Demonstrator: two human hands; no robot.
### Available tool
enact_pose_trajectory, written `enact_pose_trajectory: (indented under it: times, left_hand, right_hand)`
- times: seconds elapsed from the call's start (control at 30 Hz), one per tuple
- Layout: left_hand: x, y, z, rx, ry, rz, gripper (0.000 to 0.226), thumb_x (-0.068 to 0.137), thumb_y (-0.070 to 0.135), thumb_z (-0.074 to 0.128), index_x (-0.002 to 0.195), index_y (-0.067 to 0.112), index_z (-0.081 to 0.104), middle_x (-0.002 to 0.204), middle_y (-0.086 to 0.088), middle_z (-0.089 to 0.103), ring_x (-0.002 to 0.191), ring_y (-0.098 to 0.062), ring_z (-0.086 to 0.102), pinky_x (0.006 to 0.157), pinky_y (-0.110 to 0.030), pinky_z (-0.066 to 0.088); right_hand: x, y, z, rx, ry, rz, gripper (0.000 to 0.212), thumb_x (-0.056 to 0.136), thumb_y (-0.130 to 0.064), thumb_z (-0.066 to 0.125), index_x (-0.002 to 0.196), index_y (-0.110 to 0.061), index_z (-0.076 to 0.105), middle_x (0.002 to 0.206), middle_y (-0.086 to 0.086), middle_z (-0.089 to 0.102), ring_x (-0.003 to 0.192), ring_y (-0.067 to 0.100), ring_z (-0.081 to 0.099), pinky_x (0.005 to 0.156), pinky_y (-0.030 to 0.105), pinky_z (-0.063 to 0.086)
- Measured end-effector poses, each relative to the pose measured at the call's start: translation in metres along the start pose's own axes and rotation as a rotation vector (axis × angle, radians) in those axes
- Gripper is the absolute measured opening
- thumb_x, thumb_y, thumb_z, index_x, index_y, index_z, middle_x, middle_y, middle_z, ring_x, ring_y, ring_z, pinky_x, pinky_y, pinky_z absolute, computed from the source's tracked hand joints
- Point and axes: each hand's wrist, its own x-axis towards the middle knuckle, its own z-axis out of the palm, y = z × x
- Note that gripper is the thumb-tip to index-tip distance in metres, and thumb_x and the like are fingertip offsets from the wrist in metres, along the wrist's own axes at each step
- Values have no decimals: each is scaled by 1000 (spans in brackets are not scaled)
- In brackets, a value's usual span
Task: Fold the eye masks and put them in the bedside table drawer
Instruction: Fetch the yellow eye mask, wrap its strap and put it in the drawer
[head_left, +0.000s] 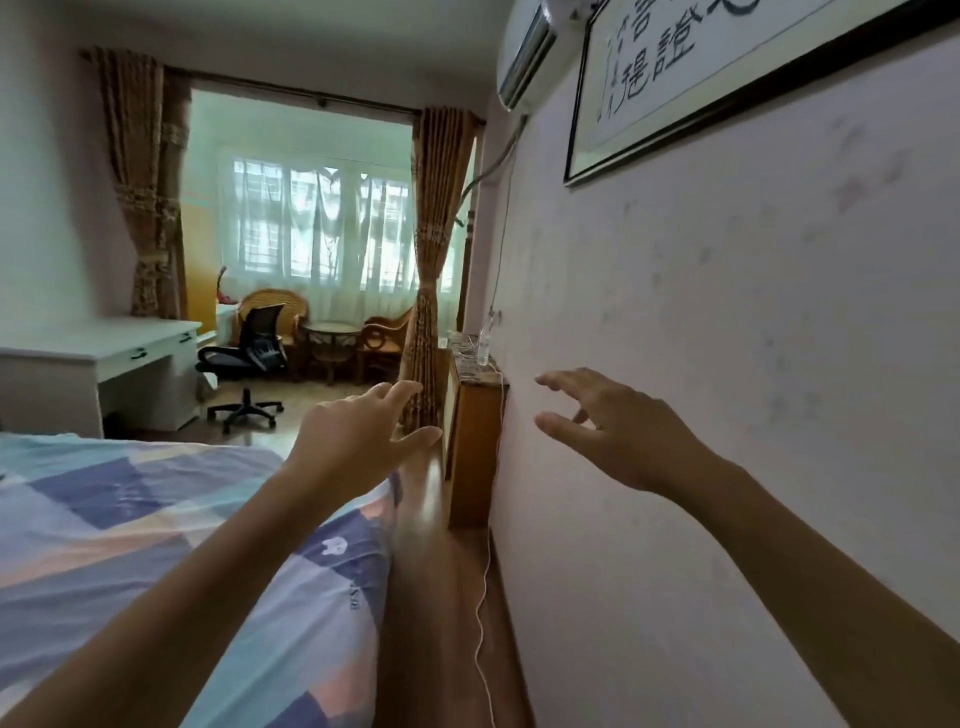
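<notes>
Eye masks were nowhere to be seen in the head view, neither on the bed nor in either hand, so where they lay could not be told.

The bed (130, 519), under a patchwork cover of blue, peach and pale green, filled the space left of the bedside table. The pink wall (727, 338) ran directly behind the bedside table, carrying a framed calligraphy piece (727, 67) and an air conditioner (524, 57) high above it.

The bedside table (472, 447), a wooden cabinet with a patterned worktop, stood against that wall at the far end of the gap beside the bed. Its front faced the bed, and whether a drawer stood open could not be made out. A clear bottle (483, 345) stood on its top, and a white cable (485, 597) trailed from it along the floor.

The left hand (358, 441) reached toward the bedside table, fingers spread and holding nothing. The right hand (613, 426), between the table and the wall, was likewise open and unloaded.

Judging by this, no mask was visibly folded or stowed; finding, folding and putting away all seemed left.
</notes>
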Motion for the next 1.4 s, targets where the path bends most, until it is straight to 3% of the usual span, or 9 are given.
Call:
enact_pose_trajectory:
  times: [0.1, 0.23, 0.4, 0.5, 0.7, 0.83, 1.1, 1.3, 1.4]
  left_hand:
    - [33, -13, 42, -1, 1, -41, 64, 87, 67, 36, 142, 34, 31, 136, 12, 53, 91, -11, 66, 60, -26, 43]
    - [78, -46, 101, 30, -13, -131, 58, 89, 65, 36, 139, 34, 36, 134, 11, 55, 94, -12, 65, 62, -28, 44]
    - [111, -109, 165, 104, -114, -356, 56, 91, 61, 38, 138, 31, 38, 136, 6, 54, 103, -18, 63, 70, -31, 49]
    - [111, -155, 194, 185, -196, -491, 58, 91, 61, 39, 140, 30, 38, 136, 4, 55, 108, -19, 61, 72, -32, 46]
    - [84, -254, 259, 310, -428, -806, 60, 91, 62, 34, 142, 30, 34, 139, 2, 52, 115, -23, 58, 82, -37, 45]
    - [58, -319, 332, 272, -502, -974, 61, 91, 62, 37, 142, 29, 35, 138, 2, 54, 118, -23, 57, 96, -42, 39]
    - [8, -406, 511, 115, -628, -1264, 56, 90, 61, 39, 134, 27, 40, 125, 1, 61, 110, -24, 60, 76, -32, 41]
    - [-37, -452, 628, 50, -741, -1346, 59, 92, 36, 50, 145, 30, 26, 135, 2, 52, 116, -26, 54, 77, -32, 41]
    - [-60, -477, 677, 45, -767, -1367, 62, 89, 23, 52, 144, 33, 26, 134, 3, 49, 118, -23, 50, 73, -31, 33]
  right_hand:
    - [54, 29, 34, 32, -22, -57, 52, 91, -58, 39, 138, -37, 35, 139, -11, 48, 106, 10, 58, 78, 32, 47]
    - [143, 51, 101, 87, -56, -194, 51, 90, -59, 40, 137, -41, 35, 142, -11, 46, 114, 11, 55, 86, 38, 50]
    - [259, 58, 192, 203, -171, -378, 52, 89, -58, 40, 137, -36, 38, 139, -8, 49, 106, 12, 58, 88, 40, 52]
    - [323, 40, 255, 214, -269, -472, 54, 86, -65, 36, 133, -39, 40, 136, -9, 52, 104, 13, 60, 85, 43, 54]
    - [418, -41, 393, 278, -498, -713, 47, 91, -58, 40, 131, -34, 45, 129, -8, 57, 102, 13, 60, 83, 34, 48]
    - [453, -101, 501, 268, -642, -881, 46, 91, -56, 43, 131, -33, 45, 126, -8, 60, 108, 16, 59, 87, 38, 49]
    - [488, -166, 722, 169, -926, -1066, 45, 91, -52, 44, 132, -35, 41, 127, -10, 59, 110, 17, 58, 89, 36, 45]
    - [482, -216, 874, 126, -1061, -1170, 46, 91, -51, 44, 134, -38, 36, 130, -9, 57, 112, 20, 57, 88, 38, 44]
    - [472, -239, 935, 136, -1118, -1166, 47, 90, -52, 43, 134, -38, 36, 131, -11, 55, 113, 19, 56, 90, 37, 43]
